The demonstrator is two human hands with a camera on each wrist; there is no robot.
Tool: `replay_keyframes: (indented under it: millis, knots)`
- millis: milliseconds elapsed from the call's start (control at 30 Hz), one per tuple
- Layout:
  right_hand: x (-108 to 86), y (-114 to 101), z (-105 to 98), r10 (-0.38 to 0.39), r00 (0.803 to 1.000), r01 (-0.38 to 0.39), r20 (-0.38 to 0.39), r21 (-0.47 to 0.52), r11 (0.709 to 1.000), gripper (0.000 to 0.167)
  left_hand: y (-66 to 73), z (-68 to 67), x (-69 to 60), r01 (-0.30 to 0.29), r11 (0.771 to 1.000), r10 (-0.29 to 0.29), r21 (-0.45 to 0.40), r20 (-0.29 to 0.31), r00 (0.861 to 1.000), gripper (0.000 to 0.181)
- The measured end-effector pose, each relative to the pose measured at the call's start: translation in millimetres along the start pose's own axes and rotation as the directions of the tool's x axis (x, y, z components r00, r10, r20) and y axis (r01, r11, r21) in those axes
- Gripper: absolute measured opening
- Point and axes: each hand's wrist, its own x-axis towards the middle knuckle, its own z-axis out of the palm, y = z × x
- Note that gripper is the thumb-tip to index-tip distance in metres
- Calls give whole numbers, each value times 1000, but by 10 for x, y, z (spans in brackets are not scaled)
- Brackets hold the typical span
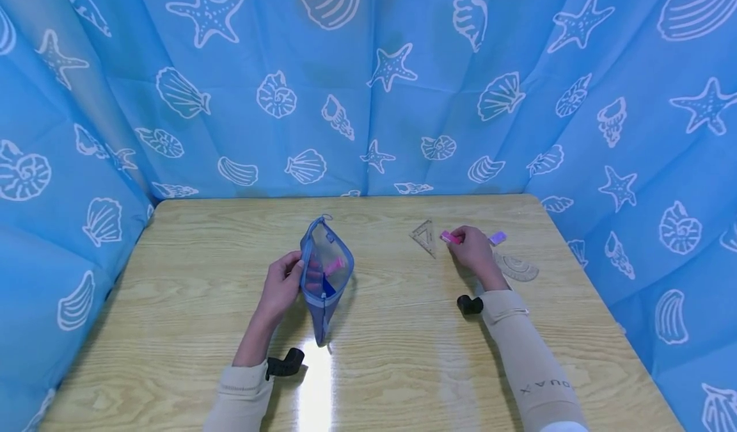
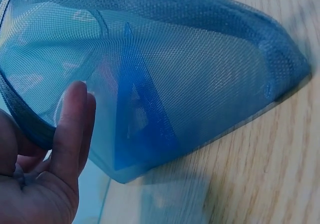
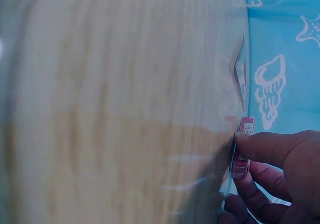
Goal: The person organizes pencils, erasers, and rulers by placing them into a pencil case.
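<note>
On the left of the table, my left hand [image 1: 283, 283] grips the side of a blue mesh zip pouch [image 1: 320, 313] by its rim. The pouch mouth gapes upward, and a pink item [image 1: 334, 266] shows inside. Through the mesh, a blue set square [image 2: 159, 129] is visible in the left wrist view. Over on the right, my right hand [image 1: 475, 251] pinches a small pink block [image 1: 449, 237] between thumb and fingers. A white label marks the block [image 3: 247, 128] in the right wrist view; whether it touches the table I cannot tell.
A clear set square [image 1: 424, 237] lies left of the right hand. A small purple block [image 1: 498, 238] and a clear protractor [image 1: 518, 269] lie on its right. The wooden table [image 1: 190, 304] meets a blue shell-patterned curtain [image 1: 345, 131] at the back and sides.
</note>
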Motion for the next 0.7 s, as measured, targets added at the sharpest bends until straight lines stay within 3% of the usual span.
replay_keyframes:
  millis: [267,500,700]
  knots:
    - [-57,-42,-3,-51,999,51,0,-13,999,28,2,-20,-2,1,997,1,83,-32,999,31]
    - [-122,-106,-26,-26,1000,26,3,15,1000,31,0,-16,-4,1,999,0,40,-17,1000,30]
    - [-154,-115,7,-9,999,6,37,65,998,39,-8,1,-9,-2,999,3,53,-15,1000,30]
